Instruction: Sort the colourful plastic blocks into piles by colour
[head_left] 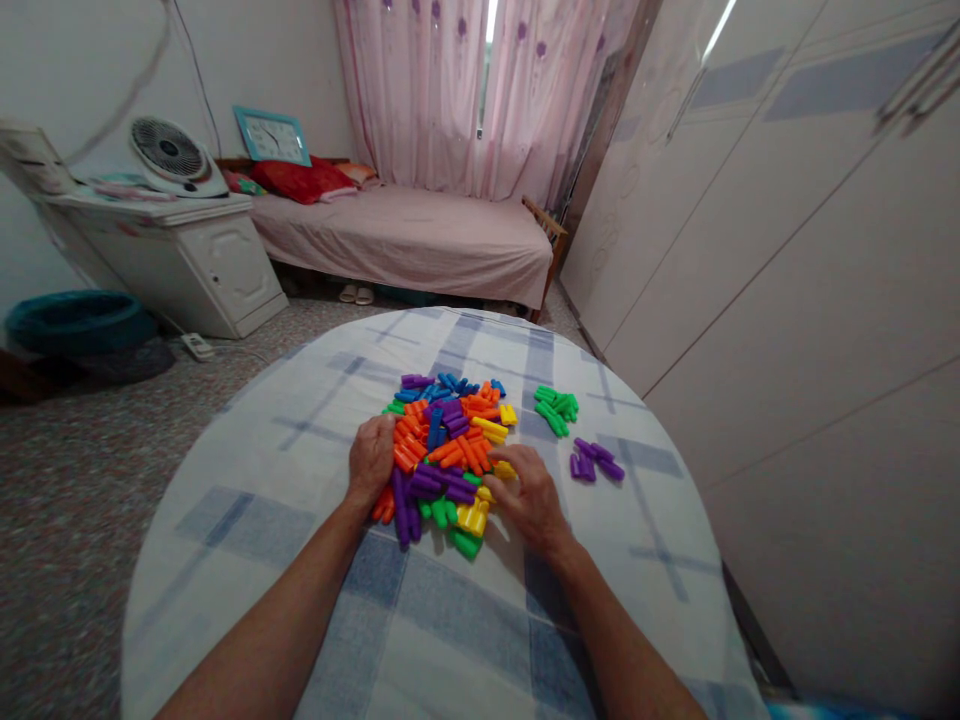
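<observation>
A heap of plastic building blocks [450, 455] in orange, purple, blue, green and yellow lies on the round table. My left hand [372, 456] is curled against the heap's left edge, beside orange blocks; what its fingers hold, if anything, is hidden. At the right edge of the heap, my right hand [531, 492] has its thumb and fingers around a yellow building block [504, 469]. More yellow blocks [472, 517] lie just left of that thumb. Apart from the heap, to the right, are a green group of blocks [556, 408] and a purple group [596, 460].
A checked cloth [247, 530] covers the table. Beyond it stands a bed [405, 230] with red pillows and a blue clock [271, 136]. A cabinet [225, 265] with a fan [172, 155] and a bin [82, 325] are at left; a wardrobe [810, 280] lines the right.
</observation>
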